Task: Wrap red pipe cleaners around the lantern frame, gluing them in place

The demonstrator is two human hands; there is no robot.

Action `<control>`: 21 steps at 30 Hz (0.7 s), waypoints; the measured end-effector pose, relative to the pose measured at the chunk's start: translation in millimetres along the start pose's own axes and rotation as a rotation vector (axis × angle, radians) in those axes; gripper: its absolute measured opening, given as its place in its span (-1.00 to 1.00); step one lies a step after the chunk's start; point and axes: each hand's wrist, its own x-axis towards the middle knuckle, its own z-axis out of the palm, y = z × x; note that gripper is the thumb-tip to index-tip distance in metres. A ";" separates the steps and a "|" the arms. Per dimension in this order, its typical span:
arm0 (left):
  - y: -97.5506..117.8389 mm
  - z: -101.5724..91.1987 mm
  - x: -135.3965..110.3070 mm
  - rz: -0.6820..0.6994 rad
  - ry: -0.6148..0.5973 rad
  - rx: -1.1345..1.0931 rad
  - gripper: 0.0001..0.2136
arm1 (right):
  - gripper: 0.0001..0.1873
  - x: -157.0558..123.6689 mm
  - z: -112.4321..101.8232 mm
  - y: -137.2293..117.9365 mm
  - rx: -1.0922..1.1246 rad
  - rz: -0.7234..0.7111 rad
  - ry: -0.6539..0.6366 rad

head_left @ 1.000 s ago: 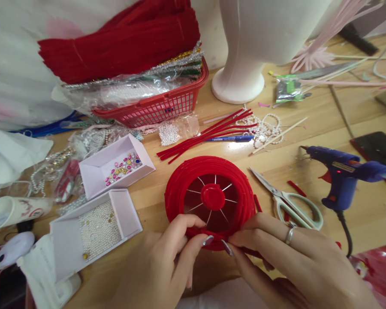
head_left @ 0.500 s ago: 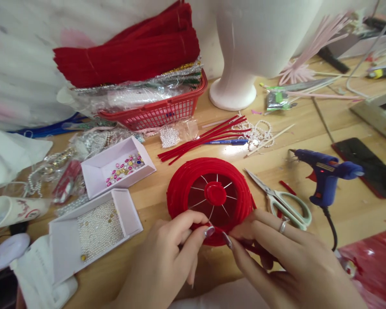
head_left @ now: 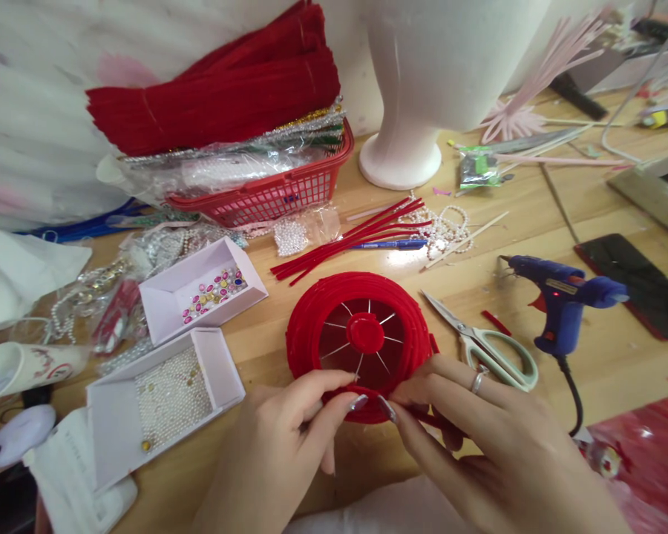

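A round red wheel-like piece [head_left: 312, 319] lies on the table before me, wound from red chenille stems. White spokes run from its raised red hub [head_left: 365, 332] to the thick rim. At the near edge, my left hand [head_left: 298, 430] pinches a red chenille stem [head_left: 435, 420] against the rim between thumb and forefinger. Close beside it, my right hand [head_left: 473, 430] is closed on the same stem, whose loose part runs under the fingers to the right. The fingertips hide part of the near rim.
Scissors [head_left: 482, 348] and a blue hot glue gun [head_left: 562, 297] with a lit red light lie to the right. On the left are boxes of gems [head_left: 161, 297] and pearl beads [head_left: 170, 400]. Behind stand a red basket [head_left: 312, 189] and a white mannequin head [head_left: 404, 159].
Both hands keep their pinch at the near rim. They and the wheel appear slightly farther left, as does most of the view; the two thumbs stay close together.
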 end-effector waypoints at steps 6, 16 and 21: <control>0.2 3.6 -0.1 -0.035 0.082 -0.061 -0.88 | -0.86 2.7 6.0 -1.3 -0.036 -0.004 0.047; 13.8 -8.5 -10.3 0.097 0.487 -0.095 -0.95 | -0.86 0.5 5.4 0.3 -0.001 0.035 0.008; 7.0 -16.0 1.8 0.422 0.355 0.137 -0.85 | -0.91 -3.1 9.8 2.2 -0.080 0.046 0.040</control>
